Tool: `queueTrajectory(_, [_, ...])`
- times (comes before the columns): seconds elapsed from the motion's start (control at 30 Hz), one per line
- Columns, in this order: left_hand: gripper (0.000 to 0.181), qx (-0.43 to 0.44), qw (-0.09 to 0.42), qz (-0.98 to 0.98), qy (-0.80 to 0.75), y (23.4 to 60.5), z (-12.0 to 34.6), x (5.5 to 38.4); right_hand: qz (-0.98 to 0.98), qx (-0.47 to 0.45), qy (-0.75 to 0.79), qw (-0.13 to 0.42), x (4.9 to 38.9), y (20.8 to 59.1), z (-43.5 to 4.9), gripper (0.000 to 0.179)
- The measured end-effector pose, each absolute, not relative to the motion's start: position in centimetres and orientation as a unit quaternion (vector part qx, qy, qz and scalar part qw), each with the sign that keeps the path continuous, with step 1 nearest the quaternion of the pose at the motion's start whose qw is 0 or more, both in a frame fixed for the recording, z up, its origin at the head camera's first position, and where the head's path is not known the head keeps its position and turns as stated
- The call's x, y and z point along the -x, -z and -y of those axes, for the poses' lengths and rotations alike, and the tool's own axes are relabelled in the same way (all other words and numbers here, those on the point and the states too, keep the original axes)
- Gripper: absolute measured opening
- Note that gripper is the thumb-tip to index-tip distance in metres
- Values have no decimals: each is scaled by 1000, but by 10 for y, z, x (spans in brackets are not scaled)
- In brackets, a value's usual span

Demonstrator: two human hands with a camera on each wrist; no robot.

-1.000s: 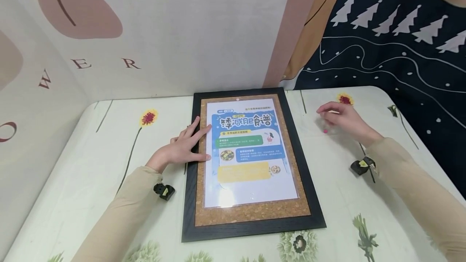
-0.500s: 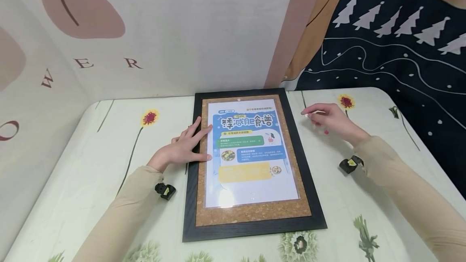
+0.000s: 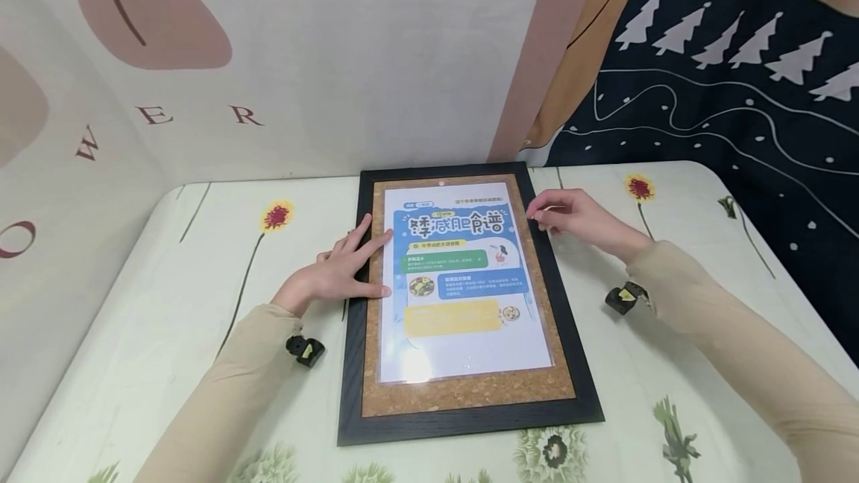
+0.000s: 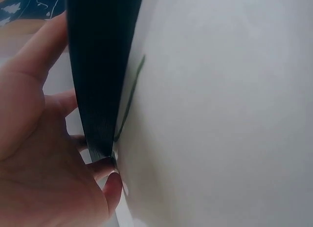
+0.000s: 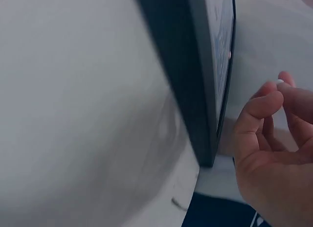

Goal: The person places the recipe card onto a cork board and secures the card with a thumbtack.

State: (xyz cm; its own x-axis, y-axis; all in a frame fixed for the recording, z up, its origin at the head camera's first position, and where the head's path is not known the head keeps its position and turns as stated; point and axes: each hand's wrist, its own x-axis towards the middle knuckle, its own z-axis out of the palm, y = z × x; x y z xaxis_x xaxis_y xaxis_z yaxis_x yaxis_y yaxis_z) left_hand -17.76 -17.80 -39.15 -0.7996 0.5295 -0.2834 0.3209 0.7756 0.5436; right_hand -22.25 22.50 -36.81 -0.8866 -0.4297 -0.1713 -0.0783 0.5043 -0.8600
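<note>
A printed sheet (image 3: 463, 349) with a blue, green and yellow design lies on a cork board (image 3: 470, 397) inside a black frame (image 3: 349, 393). A small round pin (image 3: 441, 183) sits at the sheet's top edge. My left hand (image 3: 335, 270) rests with fingers spread across the left side of the frame, index and thumb tips touching the sheet. Over the frame's right side, near the sheet's upper right, my right hand (image 3: 580, 223) pinches a small pale pushpin (image 5: 279, 81) between thumb and fingertips; most of it is hidden.
The frame stands on a table with a pale flowered cloth (image 3: 174, 319), its far end near the wall curtain (image 3: 403, 58). A dark curtain with white trees (image 3: 725, 95) hangs at the back right. Each wrist wears a small black camera (image 3: 624, 298).
My right hand has moved left from the tablecloth to over the frame's right side, carrying the pushpin. A pink pin seen below it on the cloth is now hidden. The left hand stays put.
</note>
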Motion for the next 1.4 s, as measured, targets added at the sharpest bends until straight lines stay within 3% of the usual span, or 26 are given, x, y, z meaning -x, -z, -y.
queueTrajectory(0.23, [91,-228,224,-914,-248,390,179,178,-809,222,513,182,222,366,-203,21])
queueTrajectory(0.83, [94,-238,227,-910,-254,390,183,181,-801,264,493,215,224,372,-158,19])
queueTrajectory(1.03, [94,-240,225,-910,-252,391,183,181,-781,281,498,249,223,375,-144,20])
queueTrajectory(1.4, [96,-254,188,-927,-200,392,182,183,-778,292,494,254,216,382,-120,16])
